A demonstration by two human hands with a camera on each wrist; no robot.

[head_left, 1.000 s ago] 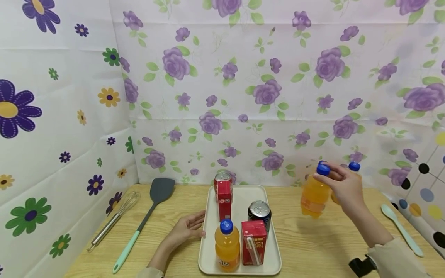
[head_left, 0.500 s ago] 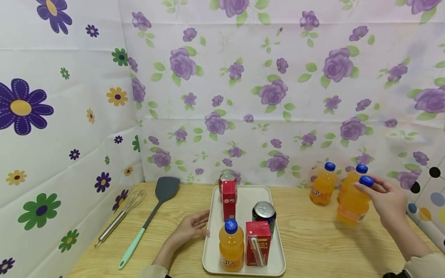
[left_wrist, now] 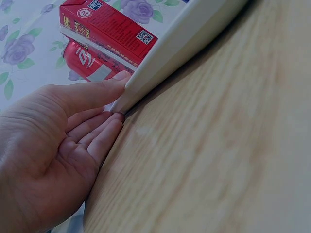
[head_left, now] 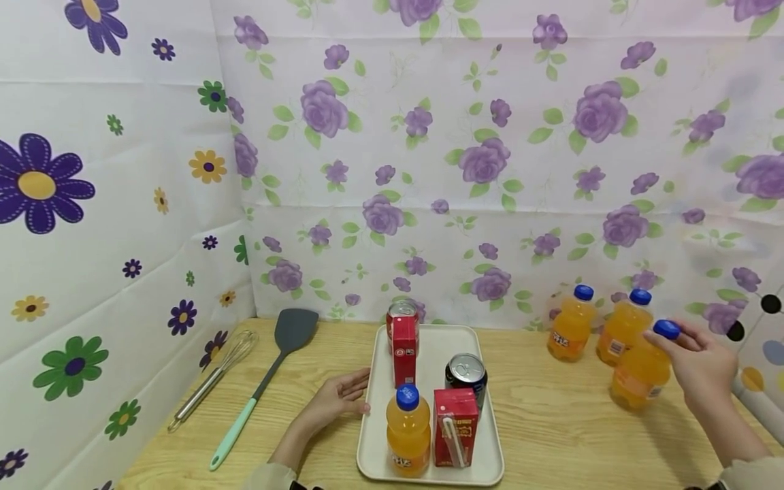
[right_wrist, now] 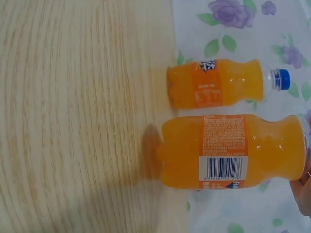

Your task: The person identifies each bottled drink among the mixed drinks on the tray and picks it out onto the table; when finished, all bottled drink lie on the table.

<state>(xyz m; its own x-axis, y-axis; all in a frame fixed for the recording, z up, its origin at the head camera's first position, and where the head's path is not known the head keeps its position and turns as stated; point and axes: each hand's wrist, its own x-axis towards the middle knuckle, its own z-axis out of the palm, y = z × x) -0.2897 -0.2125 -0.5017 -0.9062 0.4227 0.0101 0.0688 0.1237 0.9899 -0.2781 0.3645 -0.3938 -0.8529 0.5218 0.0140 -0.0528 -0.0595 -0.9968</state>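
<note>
My right hand (head_left: 707, 364) grips an orange soda bottle (head_left: 640, 374) by its neck just under the blue cap, at the right of the table. The bottle leans slightly, its base close over the wood; the right wrist view shows its barcode label. Two more orange soda bottles stand behind it, one at the left (head_left: 569, 333) and one partly covered by the held bottle (head_left: 621, 327). At the other side, my left hand (head_left: 337, 401) touches the left rim of a cream tray (head_left: 436, 354), thumb and loosely extended fingers against the outside edge.
On the tray stand another orange soda bottle (head_left: 407, 435), two red drink cartons (head_left: 454, 429), a dark can (head_left: 467, 371) and a red can (left_wrist: 87, 60). Left of it lie a spatula (head_left: 263, 388) and a whisk (head_left: 211, 388). Floral cloth (head_left: 429, 170) hangs behind the table.
My right hand has moved right and toward me with the bottle, away from the two standing bottles, and lowered it. The left hand stays at the tray. The view has shifted slightly.
</note>
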